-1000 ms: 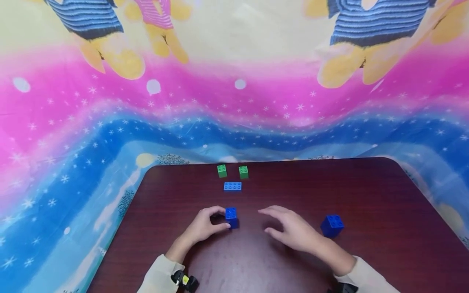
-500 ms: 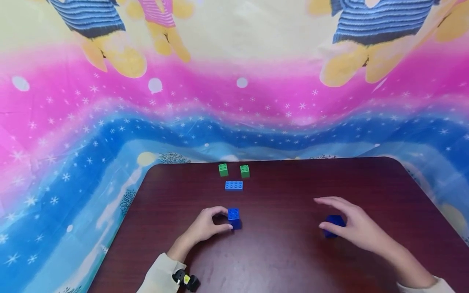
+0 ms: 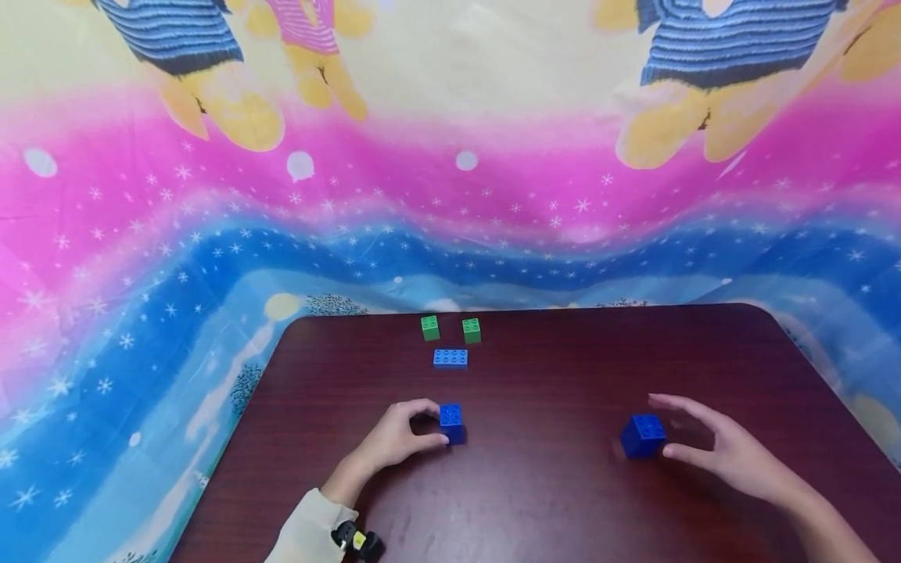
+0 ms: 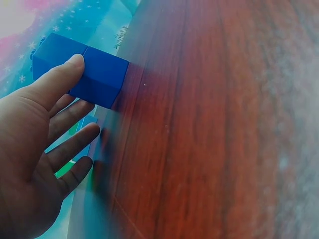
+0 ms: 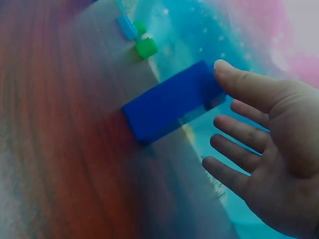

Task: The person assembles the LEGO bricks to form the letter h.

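My left hand (image 3: 390,438) pinches a dark blue stack of two toy bricks (image 3: 451,424) between thumb and fingers. A seam between the two bricks (image 4: 79,69) shows in the left wrist view, and the stack stands on the table. Over on the right, a second dark blue block (image 3: 643,436) with studs on top stands upright. Just right of it is my right hand (image 3: 732,453), thumb and fingers spread and pointing at the block. In the right wrist view the thumb tip lies close to this block (image 5: 172,102); whether it touches, I cannot tell.
Toward the table's far edge lies a lighter blue brick (image 3: 450,358). Behind it are two small green bricks, one left (image 3: 430,328) and one right (image 3: 472,330). The dark brown table (image 3: 549,500) meets a patterned cloth (image 3: 493,203) at the back.
My right hand has moved right, from the middle of the table past the right-hand block to its far side. The left hand has stayed on its stack.
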Available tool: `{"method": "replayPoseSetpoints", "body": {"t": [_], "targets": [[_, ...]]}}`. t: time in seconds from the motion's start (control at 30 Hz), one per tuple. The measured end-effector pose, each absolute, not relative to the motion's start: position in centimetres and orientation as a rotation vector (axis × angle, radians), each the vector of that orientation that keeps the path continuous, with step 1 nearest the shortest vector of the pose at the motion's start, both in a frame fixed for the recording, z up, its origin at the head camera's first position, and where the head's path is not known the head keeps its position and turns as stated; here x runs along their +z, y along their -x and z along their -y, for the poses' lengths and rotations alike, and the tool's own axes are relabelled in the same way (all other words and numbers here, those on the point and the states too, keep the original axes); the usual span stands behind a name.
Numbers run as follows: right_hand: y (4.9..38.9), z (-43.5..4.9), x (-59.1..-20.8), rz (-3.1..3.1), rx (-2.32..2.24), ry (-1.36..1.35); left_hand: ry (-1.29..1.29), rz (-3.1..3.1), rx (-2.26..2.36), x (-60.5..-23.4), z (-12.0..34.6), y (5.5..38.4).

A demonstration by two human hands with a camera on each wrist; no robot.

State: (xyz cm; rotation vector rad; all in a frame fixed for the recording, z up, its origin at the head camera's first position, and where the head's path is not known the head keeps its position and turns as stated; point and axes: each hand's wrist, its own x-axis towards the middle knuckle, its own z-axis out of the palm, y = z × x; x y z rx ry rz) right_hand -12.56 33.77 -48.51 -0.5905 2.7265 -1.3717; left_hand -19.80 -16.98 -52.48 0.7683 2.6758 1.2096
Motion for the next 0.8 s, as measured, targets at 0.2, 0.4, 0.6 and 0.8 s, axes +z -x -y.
{"method": "replayPoseSetpoints", "body": {"t": [0.2,0.4,0.6,0.8], "targets": [[13.0,-34.4,-50.2,-2.596,-1.481,0.579,-0.764,-2.675,1.219,-52.4,16.9,19.8],[13.2,-34.4,-51.0,-2.483,-1.537,0.519,-0.782,-2.659,1.243,-52.6,16.8,19.8],[13.3,-34.1,-50.9,-2.499,-1.475,0.427,-0.795,-2.652,1.254,-52.7,16.6,19.7],[13.2,-33.8,-51.5,-2.529,-1.552,0.543,-0.780,-2.645,1.255,-52.6,16.4,19.7]]}}
